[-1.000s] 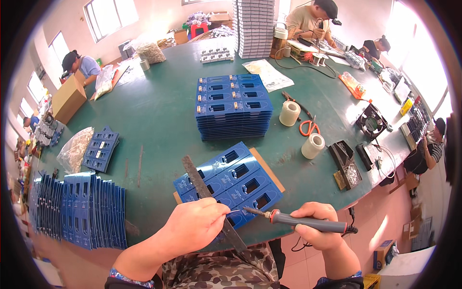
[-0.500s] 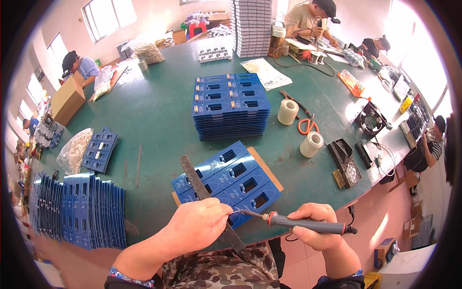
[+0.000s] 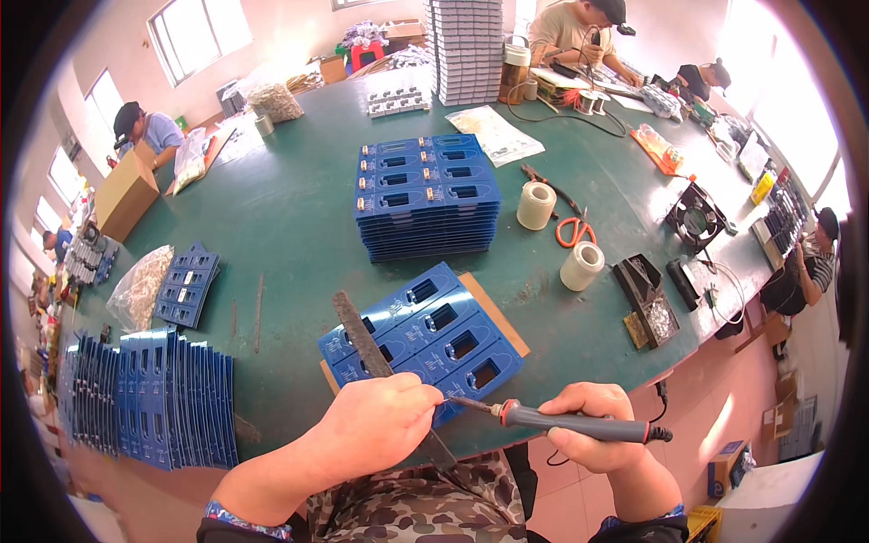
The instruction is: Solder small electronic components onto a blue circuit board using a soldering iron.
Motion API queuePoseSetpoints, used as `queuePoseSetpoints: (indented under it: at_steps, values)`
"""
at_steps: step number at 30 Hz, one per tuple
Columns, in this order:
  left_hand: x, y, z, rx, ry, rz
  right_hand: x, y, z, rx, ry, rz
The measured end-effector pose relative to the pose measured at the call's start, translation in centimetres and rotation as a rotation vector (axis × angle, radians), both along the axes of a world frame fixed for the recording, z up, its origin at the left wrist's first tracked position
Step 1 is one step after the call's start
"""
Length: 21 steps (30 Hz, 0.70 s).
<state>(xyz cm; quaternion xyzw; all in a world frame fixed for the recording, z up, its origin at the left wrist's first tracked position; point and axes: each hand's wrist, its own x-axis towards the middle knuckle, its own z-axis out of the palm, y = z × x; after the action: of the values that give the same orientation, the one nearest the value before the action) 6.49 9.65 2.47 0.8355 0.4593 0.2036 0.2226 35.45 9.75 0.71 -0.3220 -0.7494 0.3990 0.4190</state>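
My right hand [image 3: 593, 452] grips a grey soldering iron [image 3: 566, 423] like a pen. Its metal tip points left, close to the fingertips of my left hand [image 3: 376, 421]. Those fingers are pinched round a short, thin piece of solder wire [image 3: 444, 400], which meets or nearly meets the tip. Beneath lies a blue circuit board panel [image 3: 425, 324] with rectangular cutouts, on a piece of brown cardboard [image 3: 496, 317]. A dark flat metal bar [image 3: 358, 333] crosses the panel and passes under my left hand, which hides part of both.
A stack of blue panels [image 3: 425, 235] stands beyond, and more panels [image 3: 149, 394] stand on edge at left. Tape rolls [image 3: 581, 265], orange-handled scissors [image 3: 572, 232], a dark parts tray [image 3: 644, 299] and a small fan [image 3: 695, 220] lie right. Other people work across the table.
The view has shifted slightly, so the table's contents sit a little further left. The iron's tip and the solder wire remain close together over the panel's near edge.
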Motion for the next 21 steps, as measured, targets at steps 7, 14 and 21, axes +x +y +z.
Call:
queuePoseSetpoints:
  at_steps: [7, 14, 21]
  values:
    - [0.6, 0.0, 0.4, 0.002, 0.065, -0.039, 0.1, -0.2, 0.2, 0.000, -0.006, 0.004]
    - [0.1, -1.5, 1.0, -0.012, -0.005, 0.021, 1.5, -1.3, -0.2, -0.016, 0.020, -0.052]
    - [0.7, -6.9, 0.2, -0.618, -0.693, -0.006, -0.6, -6.3, -2.7, -0.248, 0.532, -0.089]
